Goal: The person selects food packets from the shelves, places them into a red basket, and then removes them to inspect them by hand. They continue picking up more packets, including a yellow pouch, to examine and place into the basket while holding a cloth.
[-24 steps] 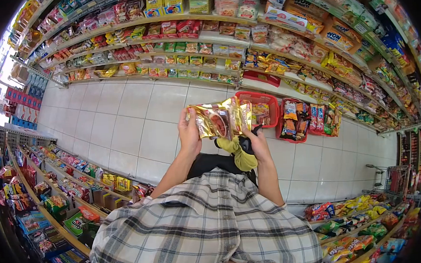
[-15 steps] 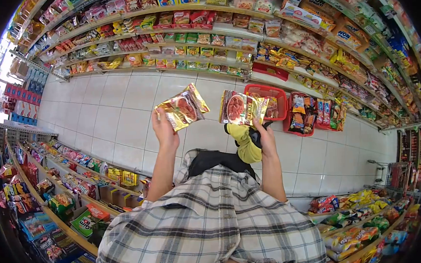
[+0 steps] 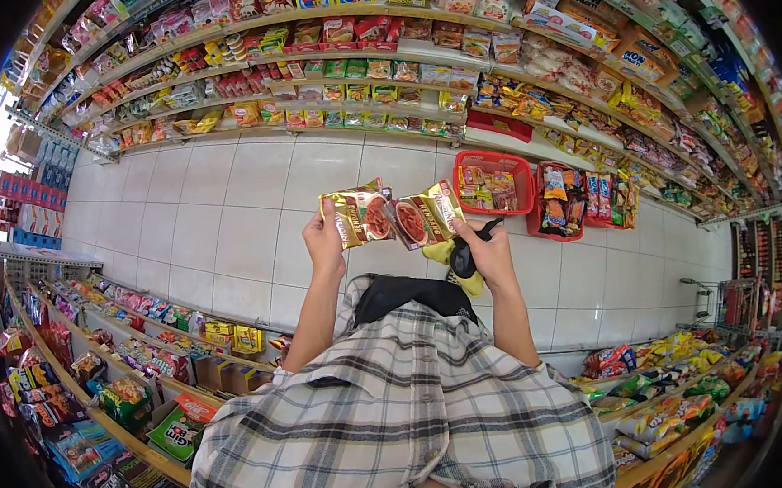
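Observation:
My left hand [image 3: 323,241] is closed on the outer edge of a gold and brown food packet [image 3: 363,217]. My right hand [image 3: 486,248] grips a second packet [image 3: 425,214] of similar colours with a picture of red-brown food on its front. The inner edges of the two packets meet in front of my body, above the floor. Below the right packet hangs a yellow-green cloth [image 3: 439,250], beside a black strap or cloth [image 3: 466,255] at my right hand.
A red basket [image 3: 530,187] with packets stands on the tiled floor [image 3: 250,177], next to further red baskets of snacks [image 3: 562,198]. Stocked shelves [image 3: 256,131] curve across the far side. More shelves stand at the near left and near right, and a cart [image 3: 736,300] at the far right.
Both packets have moved inward until their edges meet. The left packet has turned, and the right one is tilted differently. More of the red basket and its packets shows.

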The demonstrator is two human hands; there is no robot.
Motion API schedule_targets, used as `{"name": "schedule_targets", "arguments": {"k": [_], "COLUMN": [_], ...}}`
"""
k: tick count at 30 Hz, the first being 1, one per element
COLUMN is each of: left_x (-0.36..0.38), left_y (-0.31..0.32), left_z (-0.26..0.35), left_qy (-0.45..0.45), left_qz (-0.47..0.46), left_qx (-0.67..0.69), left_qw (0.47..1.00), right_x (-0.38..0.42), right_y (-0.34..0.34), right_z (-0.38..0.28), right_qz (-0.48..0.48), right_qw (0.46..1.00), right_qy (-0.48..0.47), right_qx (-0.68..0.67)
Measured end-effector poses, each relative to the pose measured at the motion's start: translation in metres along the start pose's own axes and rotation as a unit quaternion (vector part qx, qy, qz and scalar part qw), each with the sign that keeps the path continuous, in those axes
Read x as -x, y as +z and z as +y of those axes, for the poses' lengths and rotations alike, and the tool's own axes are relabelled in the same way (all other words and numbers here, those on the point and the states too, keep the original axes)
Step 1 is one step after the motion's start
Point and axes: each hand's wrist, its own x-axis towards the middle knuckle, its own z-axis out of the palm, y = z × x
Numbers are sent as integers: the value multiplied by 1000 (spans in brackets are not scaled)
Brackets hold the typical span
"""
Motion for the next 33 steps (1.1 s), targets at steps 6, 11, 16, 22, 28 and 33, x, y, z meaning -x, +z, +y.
{"name": "schedule_targets", "arguments": {"k": [6, 11, 16, 22, 28, 33], "left_x": [-4, -1, -3, 1, -12, -19], "left_y": [1, 9, 11, 24, 30, 42], "left_z": [-5, 5, 5, 23, 26, 54], "left_qy": [24, 93, 145, 160, 192, 223], "left_qz": [-34, -43, -47, -67, -88, -126], "left_qx": [-110, -206, -277, -329, -331, -360], "left_qw": [993, 973, 949, 928, 920, 897], "right_x": [0, 5, 9, 9, -2, 17], "right_y": [-6, -7, -7, -5, -3, 13], "right_z": [-17, -28, -35, -48, -53, -90], "right_qz": [-24, 32, 7, -186, -155, -215], "right_qw": [999, 939, 909, 934, 867, 761], "right_qy": [-6, -88, -129, -91, -166, -220], "right_qx": [-23, 330, 396, 290, 444, 570]}}
